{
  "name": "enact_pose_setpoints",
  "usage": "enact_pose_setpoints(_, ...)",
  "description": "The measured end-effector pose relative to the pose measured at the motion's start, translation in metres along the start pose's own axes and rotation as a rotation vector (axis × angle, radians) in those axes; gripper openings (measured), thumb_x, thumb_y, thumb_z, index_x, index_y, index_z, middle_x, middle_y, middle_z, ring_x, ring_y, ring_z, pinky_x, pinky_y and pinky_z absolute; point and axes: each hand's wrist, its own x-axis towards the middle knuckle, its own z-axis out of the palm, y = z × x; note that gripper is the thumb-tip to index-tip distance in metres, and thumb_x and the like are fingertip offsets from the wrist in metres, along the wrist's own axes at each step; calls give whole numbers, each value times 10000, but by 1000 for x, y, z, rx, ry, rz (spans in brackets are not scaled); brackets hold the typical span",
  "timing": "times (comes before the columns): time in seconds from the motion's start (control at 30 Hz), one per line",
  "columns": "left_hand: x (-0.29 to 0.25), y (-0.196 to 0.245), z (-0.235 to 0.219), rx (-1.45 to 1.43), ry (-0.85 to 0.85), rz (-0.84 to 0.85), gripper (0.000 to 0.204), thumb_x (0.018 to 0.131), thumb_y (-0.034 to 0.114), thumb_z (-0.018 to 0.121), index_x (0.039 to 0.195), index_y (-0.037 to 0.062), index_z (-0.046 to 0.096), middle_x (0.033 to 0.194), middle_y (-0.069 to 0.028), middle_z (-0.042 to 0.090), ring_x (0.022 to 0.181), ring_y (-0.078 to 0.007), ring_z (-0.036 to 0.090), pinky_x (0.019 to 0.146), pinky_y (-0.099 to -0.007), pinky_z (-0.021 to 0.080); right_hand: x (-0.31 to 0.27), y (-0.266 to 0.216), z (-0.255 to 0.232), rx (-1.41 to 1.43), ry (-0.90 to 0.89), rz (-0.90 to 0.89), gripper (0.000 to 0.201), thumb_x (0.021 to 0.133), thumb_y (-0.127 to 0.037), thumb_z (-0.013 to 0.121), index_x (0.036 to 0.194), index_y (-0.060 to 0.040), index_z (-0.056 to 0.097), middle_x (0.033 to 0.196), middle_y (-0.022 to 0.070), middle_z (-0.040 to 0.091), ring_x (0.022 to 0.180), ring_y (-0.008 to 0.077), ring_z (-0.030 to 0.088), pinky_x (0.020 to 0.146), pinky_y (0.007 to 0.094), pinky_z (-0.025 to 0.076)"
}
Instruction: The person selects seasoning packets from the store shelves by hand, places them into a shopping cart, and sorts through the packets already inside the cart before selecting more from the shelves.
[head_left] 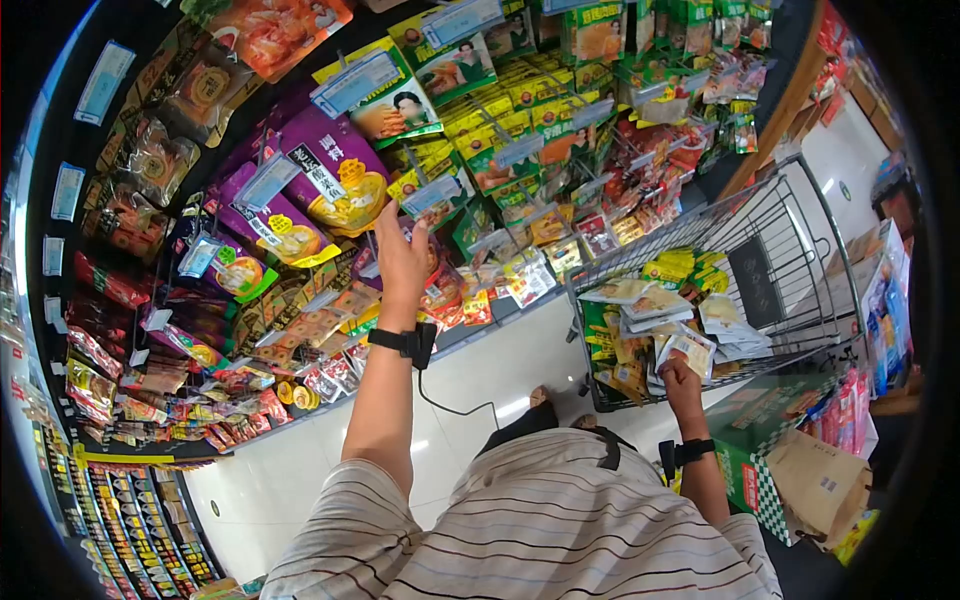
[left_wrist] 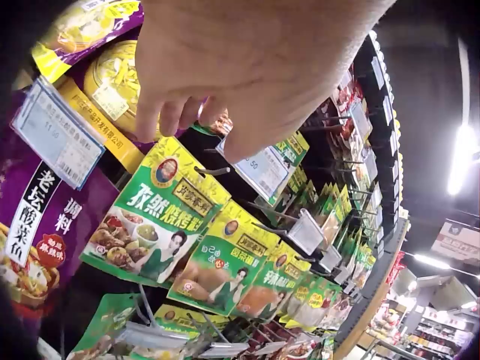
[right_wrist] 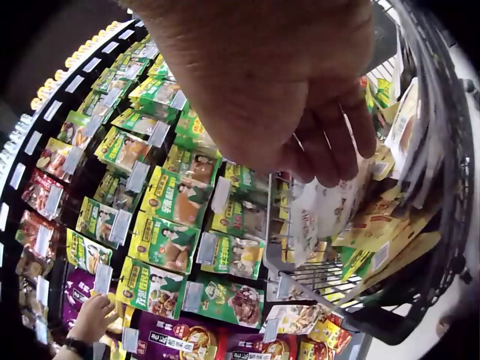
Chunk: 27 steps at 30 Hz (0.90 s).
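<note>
In the head view, my left hand (head_left: 402,262) is at the lower right edge of a large purple packet (head_left: 330,170) on the rack. The left wrist view shows its fingers (left_wrist: 169,112) bent at the packet's yellow edge (left_wrist: 101,124), with the thumb apart from them. The right wrist view also shows this hand (right_wrist: 91,319) by the purple packets. Low over the cart, my right hand (head_left: 682,388) holds a white packet (head_left: 688,350). Its bent fingers (right_wrist: 337,146) lie against the white packet (right_wrist: 319,217); the thumb's contact is hidden.
The wire cart (head_left: 735,290) holds white, yellow and green packets. Green and yellow packets (head_left: 500,130) hang on hooks behind price tags (head_left: 345,85). Boxes and a brown paper bag (head_left: 825,480) stand at the right. Pale floor (head_left: 480,360) lies between rack and person.
</note>
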Motion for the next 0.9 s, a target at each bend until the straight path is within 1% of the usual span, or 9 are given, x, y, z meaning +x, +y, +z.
enact_pose_setpoints(0.07, 9, -8, 2, 21, -15, -4, 551, 938, 155, 654, 1387, -68, 425, 1338, -288, 504, 1251, -437, 500, 1067, -446, 408, 4, -26, 4, -64, -47, -6, 134, 947, -107, 569, 935, -14, 664, 801, 151, 690, 722, 272, 674, 686, 354, 517)
enact_pose_setpoints(0.17, 21, -20, 5, 5, -46, -8, 591, 928, 191, 671, 1396, -68, 420, 1385, -295, 477, 1292, -445, 475, 1095, -438, 392, 14, -60, 15, -77, -35, -124, 110, 929, -30, 567, 846, 0, 633, 736, 56, 626, 711, 138, 585, 674, 298, 483)
enact_pose_setpoints(0.2, 22, -21, 4, -12, -58, 3, 596, 928, 198, 673, 1398, -67, 420, 1392, -296, 472, 1296, -446, 472, 1098, -438, 390, 20, -71, 13, -125, -156, -83, 125, 930, -84, 566, 927, -3, 661, 809, 171, 690, 749, 295, 693, 688, 376, 527)
enact_pose_setpoints(0.3, 22, -26, -1, -69, -97, 13, 641, 934, 266, 678, 1414, -67, 417, 1426, -291, 456, 1330, -436, 454, 1112, -436, 376, 28, -94, 30, -103, -114, -180, 106, 909, -69, 581, 919, 7, 654, 796, 177, 682, 744, 301, 692, 692, 380, 530)
enact_pose_setpoints(0.33, 22, -28, -2, -81, -103, 2, 655, 942, 297, 672, 1421, -69, 417, 1432, -285, 456, 1337, -428, 452, 1117, -432, 370, 30, -105, 37, -117, -85, -245, 80, 893, -57, 598, 917, -2, 651, 802, 191, 675, 751, 351, 682, 695, 399, 530)
enact_pose_setpoints(0.43, 27, -22, -17, -114, -82, -23, 672, 953, 310, 665, 1446, -62, 401, 1441, -279, 462, 1351, -419, 450, 1122, -433, 365, 36, -132, 51, -258, -152, -272, 104, 908, -81, 597, 918, -7, 670, 817, 167, 700, 767, 308, 695, 699, 372, 525)
enact_pose_setpoints(0.53, 36, -23, -32, -159, 5, 31, 669, 955, 289, 659, 1458, -60, 389, 1422, -294, 479, 1335, -437, 463, 1114, -449, 378, 41, -158, 63, -234, -240, -285, 94, 893, -82, 614, 935, -22, 674, 818, 193, 672, 758, 357, 676, 683, 385, 521)
enact_pose_setpoints(0.7, 56, -31, -49, -116, 10, -80, 702, 969, 311, 637, 1487, -67, 352, 1430, -327, 457, 1341, -451, 450, 1120, -463, 370, 48, -173, 73, -234, -302, -325, 96, 900, -112, 606, 938, -42, 662, 868, 206, 680, 821, 418, 667, 718, 456, 538)
enact_pose_setpoints(0.9, 64, -36, -46, -83, 17, -68, 699, 959, 304, 649, 1470, -80, 365, 1444, -323, 444, 1351, -446, 442, 1120, -466, 375, 57, -183, 62, -275, -337, -380, 104, 904, -111, 604, 941, -29, 656, 874, 216, 676, 825, 425, 663, 702, 463, 527)
